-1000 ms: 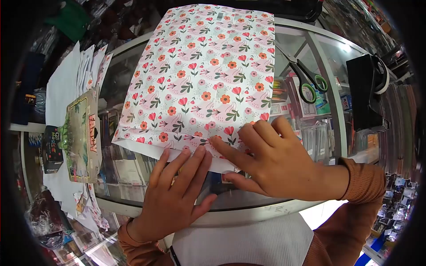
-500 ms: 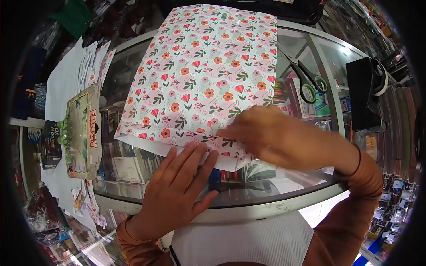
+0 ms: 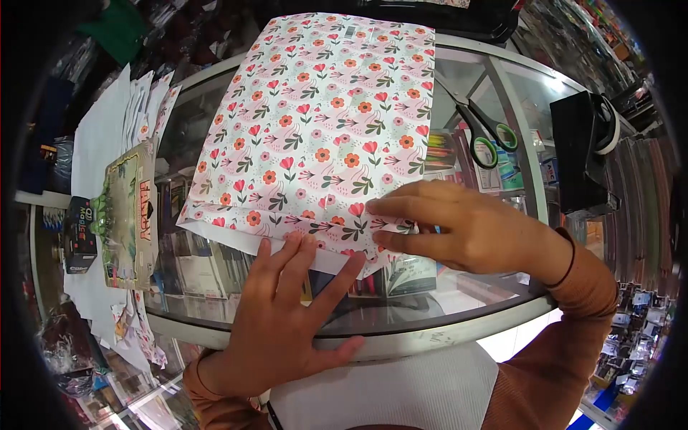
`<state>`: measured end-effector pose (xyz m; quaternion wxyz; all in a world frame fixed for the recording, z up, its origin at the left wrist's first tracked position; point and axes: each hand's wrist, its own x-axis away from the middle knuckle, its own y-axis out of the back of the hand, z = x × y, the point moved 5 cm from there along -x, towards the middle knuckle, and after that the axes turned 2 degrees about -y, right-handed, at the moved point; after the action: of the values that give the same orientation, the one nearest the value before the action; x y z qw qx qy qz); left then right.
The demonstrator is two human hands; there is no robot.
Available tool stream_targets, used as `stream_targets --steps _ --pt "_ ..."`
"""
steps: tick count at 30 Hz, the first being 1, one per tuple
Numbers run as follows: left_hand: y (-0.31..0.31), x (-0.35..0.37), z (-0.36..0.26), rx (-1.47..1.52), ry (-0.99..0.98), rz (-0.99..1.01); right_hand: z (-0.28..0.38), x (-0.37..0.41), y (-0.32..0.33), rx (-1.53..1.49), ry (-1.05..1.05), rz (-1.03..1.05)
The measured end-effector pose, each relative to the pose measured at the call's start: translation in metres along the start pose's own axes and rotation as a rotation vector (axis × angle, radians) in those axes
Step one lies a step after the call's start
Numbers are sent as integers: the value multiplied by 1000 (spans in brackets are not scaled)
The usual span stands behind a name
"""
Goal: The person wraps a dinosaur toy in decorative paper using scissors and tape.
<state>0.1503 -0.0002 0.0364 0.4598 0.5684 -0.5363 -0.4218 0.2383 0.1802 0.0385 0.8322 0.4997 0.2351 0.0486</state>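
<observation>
A floral gift-wrapped sheet or flat package (image 3: 308,129) lies on the glass counter, with a folded strip and white underside showing along its near edge. My left hand (image 3: 287,315) is spread, its fingertips resting on that near folded edge. At the near right corner, my right hand (image 3: 466,229) touches the floral paper with fingertips; its thumb and forefinger are apart, and the other fingers are partly hidden behind them. Scissors with black and green handles (image 3: 484,136) lie on the glass just right of the paper.
A black tape dispenser (image 3: 573,158) stands at the right. On the left lie a clipboard-like board (image 3: 132,215), a small dark box (image 3: 80,233) and white paper sheets (image 3: 100,136). A metal frame (image 3: 358,351) edges the glass counter; goods show beneath. A black tray (image 3: 487,25) sits at the back.
My right hand's thumb and forefinger have spread apart over the corner. My left hand has shifted slightly down and left with fingers wider. The paper appears slightly further left.
</observation>
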Motion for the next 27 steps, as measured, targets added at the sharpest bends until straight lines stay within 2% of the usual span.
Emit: stream_targets --steps 5,9,18,24,27 --pt "-12 -1 -16 -13 126 -81 15 7 -6 200 24 -14" --pt "-12 -2 -18 -20 149 -99 26 7 -10 352 18 11" --pt "-13 0 -17 57 162 -192 21 -3 -17 245 -118 79" --pt "-16 1 -17 61 178 -239 32 -12 -24 479 -133 81" --pt "-17 1 -18 19 175 -249 33 -14 -27 491 -181 75"
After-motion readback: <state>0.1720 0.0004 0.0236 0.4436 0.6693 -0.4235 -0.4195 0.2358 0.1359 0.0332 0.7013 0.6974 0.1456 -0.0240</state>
